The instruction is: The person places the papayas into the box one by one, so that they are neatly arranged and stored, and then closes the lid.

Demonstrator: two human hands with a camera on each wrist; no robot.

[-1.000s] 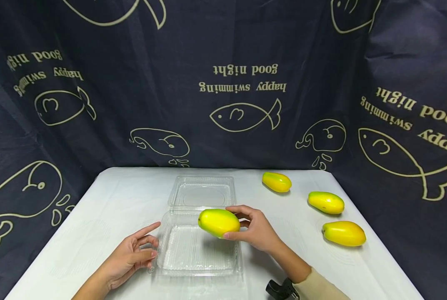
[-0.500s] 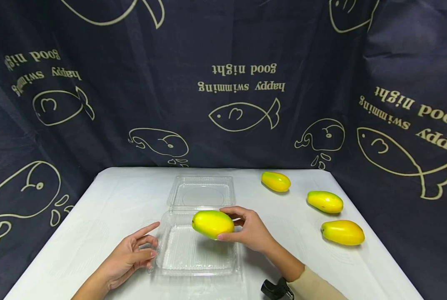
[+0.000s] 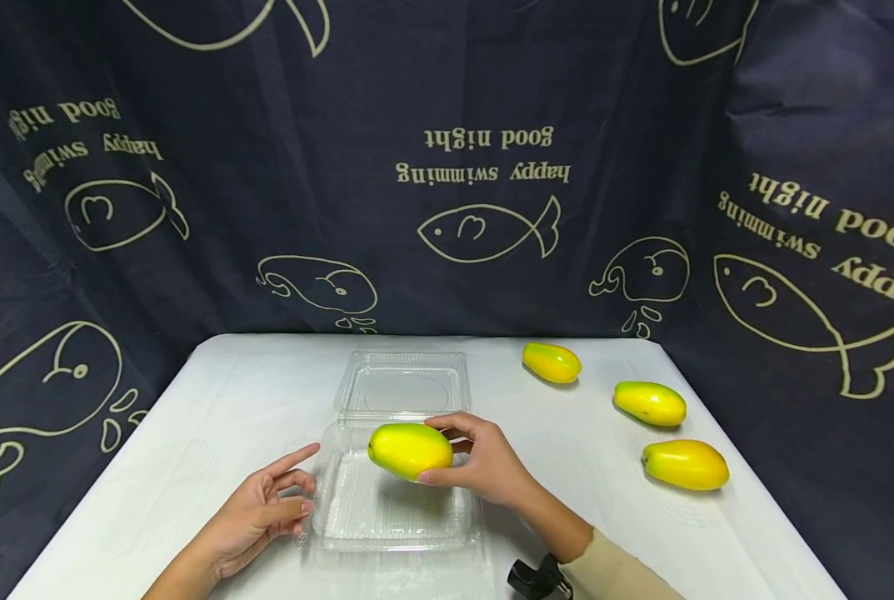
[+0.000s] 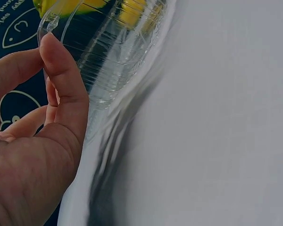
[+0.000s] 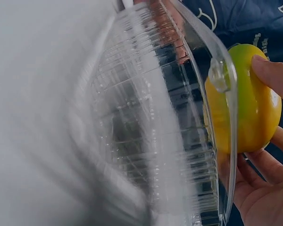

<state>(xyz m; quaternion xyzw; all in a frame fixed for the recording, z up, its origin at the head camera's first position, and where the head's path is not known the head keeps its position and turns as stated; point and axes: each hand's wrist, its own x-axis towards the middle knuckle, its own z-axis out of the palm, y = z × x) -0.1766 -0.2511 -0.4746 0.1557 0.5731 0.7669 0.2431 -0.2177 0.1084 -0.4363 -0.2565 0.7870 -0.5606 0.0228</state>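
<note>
My right hand [image 3: 480,458] holds a yellow-green papaya [image 3: 409,450] between thumb and fingers. The fruit is above the base [image 3: 390,546] of an open clear plastic clamshell container, its shadow falling inside. In the right wrist view the papaya [image 5: 245,101] shows behind the container's clear wall [image 5: 179,117]. At the base's left side is my left hand [image 3: 259,517], index finger stretched out. The left wrist view shows that hand's [image 4: 42,127] thumb and a finger pinching the container's rim [image 4: 52,21].
The container's lid [image 3: 405,358] lies folded back behind the base. Three more papayas rest at the right of the white table: one at the back [image 3: 551,363], one in the middle [image 3: 650,403], one nearer [image 3: 686,465]. A dark printed curtain [image 3: 484,292] hangs around the table.
My right hand has carried the papaya leftward over the container's base and slightly lower. The left hand stays at the rim, and the other papayas have not moved.
</note>
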